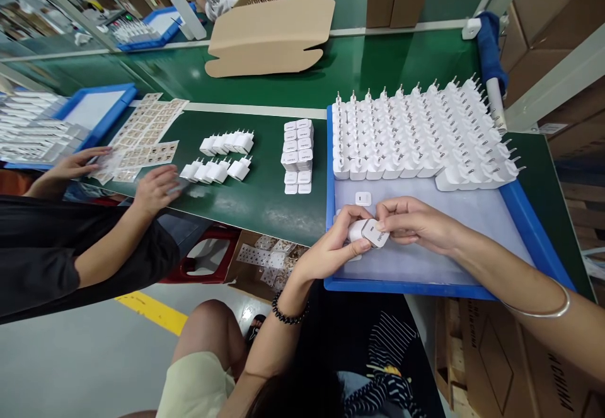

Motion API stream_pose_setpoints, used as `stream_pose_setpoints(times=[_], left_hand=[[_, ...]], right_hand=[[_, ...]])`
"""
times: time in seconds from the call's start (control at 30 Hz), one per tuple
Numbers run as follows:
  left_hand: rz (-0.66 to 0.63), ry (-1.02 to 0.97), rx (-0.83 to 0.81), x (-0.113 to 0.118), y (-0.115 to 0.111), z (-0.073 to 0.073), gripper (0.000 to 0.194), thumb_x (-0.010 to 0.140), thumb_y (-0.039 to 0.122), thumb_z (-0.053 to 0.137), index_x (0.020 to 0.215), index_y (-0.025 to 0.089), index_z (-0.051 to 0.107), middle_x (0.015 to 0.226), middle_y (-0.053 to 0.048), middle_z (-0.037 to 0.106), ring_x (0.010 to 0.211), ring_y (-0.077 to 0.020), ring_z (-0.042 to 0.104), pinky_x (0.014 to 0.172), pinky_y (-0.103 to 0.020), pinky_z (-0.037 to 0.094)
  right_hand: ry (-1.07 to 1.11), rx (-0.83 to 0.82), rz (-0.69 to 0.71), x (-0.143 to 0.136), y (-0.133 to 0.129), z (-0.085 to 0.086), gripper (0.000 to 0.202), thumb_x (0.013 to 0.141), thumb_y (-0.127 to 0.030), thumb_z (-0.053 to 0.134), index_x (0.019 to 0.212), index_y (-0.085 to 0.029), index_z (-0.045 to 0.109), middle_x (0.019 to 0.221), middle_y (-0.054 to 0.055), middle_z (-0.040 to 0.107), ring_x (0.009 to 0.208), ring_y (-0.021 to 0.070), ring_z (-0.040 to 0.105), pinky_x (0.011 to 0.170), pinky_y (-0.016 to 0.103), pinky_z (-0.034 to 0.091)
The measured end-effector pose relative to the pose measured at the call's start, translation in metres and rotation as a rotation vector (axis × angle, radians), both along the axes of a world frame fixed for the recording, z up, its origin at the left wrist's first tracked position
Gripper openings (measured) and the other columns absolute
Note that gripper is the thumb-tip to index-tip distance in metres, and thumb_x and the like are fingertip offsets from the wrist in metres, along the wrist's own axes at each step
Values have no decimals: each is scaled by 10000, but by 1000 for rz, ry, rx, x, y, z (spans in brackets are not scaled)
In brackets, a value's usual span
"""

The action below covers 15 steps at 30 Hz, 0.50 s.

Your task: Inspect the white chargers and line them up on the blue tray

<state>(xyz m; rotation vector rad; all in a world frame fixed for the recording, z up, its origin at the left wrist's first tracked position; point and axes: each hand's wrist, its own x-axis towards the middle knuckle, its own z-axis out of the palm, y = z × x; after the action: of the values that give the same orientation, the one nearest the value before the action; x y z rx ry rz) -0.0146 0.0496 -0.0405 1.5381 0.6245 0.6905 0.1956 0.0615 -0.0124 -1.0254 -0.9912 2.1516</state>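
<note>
Over the front of a blue-rimmed tray (pixel 401 289), my left hand (pixel 333 248) is closed around white plug chargers (pixel 377 235); two seem to be held together, with printing on the nearer one. My right hand (pixel 418 222) pinches the right end of that printed charger with thumb and fingers. Just behind my left hand, a single white charger (pixel 363 198) lies on the tray floor, and another is partly hidden beneath the hand. Packed rows of white chargers (pixel 406 134) with metal pins pointing up fill the back of the tray.
Left of the tray stands a block of white chargers (pixel 297 153), with loose pinned chargers (pixel 220 169) farther left. A co-worker's hands (pixel 158 188) are near sticker sheets (pixel 146 128). An open cardboard box (pixel 271 33) sits behind; a metal post (pixel 558 90) rises at right.
</note>
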Motion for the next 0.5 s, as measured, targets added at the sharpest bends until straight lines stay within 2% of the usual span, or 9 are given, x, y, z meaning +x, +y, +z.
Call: stream_pose_setpoints(times=[0.27, 0.5], left_hand=[[-21, 27, 13, 0, 1, 1, 387, 941, 513, 560, 1184, 240, 434, 1131, -76, 482, 994, -221, 467, 875, -344, 395], [-53, -8, -66, -1, 2, 2, 402, 959, 542, 507, 1207, 240, 418, 1071, -56, 452, 895, -189, 437, 792, -309, 380]], right_hand=[[-25, 11, 25, 1, 0, 1, 379, 688, -319, 837, 567, -188, 502, 453, -101, 359, 409, 29, 214, 395, 197, 149], [-64, 170, 25, 0, -3, 2, 461, 753, -426, 807, 578, -204, 443, 487, -98, 349, 422, 39, 235, 416, 217, 143]])
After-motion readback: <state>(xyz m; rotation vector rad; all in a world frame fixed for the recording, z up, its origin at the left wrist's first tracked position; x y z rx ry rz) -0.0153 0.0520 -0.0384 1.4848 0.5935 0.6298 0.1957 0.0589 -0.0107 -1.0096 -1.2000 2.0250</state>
